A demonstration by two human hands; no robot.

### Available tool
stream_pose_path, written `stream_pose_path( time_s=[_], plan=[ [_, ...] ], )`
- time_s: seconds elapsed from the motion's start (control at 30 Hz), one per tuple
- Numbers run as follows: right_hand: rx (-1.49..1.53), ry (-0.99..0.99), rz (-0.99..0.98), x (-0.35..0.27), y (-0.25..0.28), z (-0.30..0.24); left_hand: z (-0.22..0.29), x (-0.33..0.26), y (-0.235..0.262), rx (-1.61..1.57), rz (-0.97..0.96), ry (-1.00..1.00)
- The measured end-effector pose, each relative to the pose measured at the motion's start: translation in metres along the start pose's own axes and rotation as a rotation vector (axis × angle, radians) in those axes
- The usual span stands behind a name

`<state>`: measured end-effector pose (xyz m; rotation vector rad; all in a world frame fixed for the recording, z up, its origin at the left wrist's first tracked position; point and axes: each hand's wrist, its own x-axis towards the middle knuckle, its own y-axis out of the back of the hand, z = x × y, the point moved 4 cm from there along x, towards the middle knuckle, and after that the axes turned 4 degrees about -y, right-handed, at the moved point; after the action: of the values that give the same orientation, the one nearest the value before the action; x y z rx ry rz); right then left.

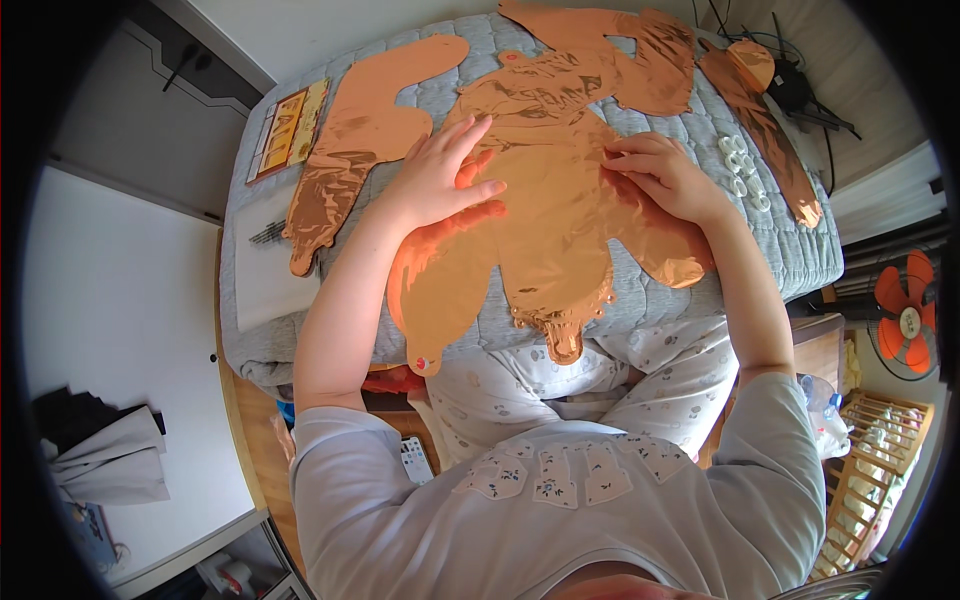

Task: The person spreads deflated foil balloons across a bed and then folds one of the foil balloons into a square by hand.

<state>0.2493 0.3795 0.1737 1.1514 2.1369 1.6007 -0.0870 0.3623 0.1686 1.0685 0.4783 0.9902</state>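
Observation:
A flat, shiny copper-coloured foil balloon [550,220] with rounded lobes lies spread before me on a quilted grey mattress, its near end hanging toward my lap. My left hand [437,178] rests over its left side, thumb and fingers spread apart. At the balloon's right edge, my right hand [665,178] has its fingers drawn together, the tips pinching the foil. Another flat foil balloon [370,115] lies to the left. Beyond the middle one is a further crumpled foil piece [650,60], partly overlapping it.
A long narrow foil balloon [765,130] and several white ribbon rolls [742,170] lie on the right of the mattress [800,250]. A black router [795,90] stands behind. At left are a yellow picture package [288,130] and a clear plastic sheet [270,275]. A fan [905,315] stands right.

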Motion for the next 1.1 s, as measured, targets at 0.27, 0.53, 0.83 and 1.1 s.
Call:
stream_pose_path(
  time_s=[0.27,0.53,0.83,1.1],
  plan=[
    [-0.012,0.036,0.002,0.003,0.001,-0.002,-0.002,0.008,-0.006,0.033,0.125,-0.010],
    [-0.016,0.018,-0.013,0.001,0.003,-0.004,0.006,0.010,-0.017,0.157,0.064,-0.066],
    [0.032,0.012,-0.029,0.001,0.004,-0.004,0.002,0.010,-0.023,0.263,-0.028,-0.052],
    [0.039,0.024,-0.013,0.001,0.003,-0.001,0.002,0.011,-0.022,0.256,-0.044,-0.048]
  ],
)
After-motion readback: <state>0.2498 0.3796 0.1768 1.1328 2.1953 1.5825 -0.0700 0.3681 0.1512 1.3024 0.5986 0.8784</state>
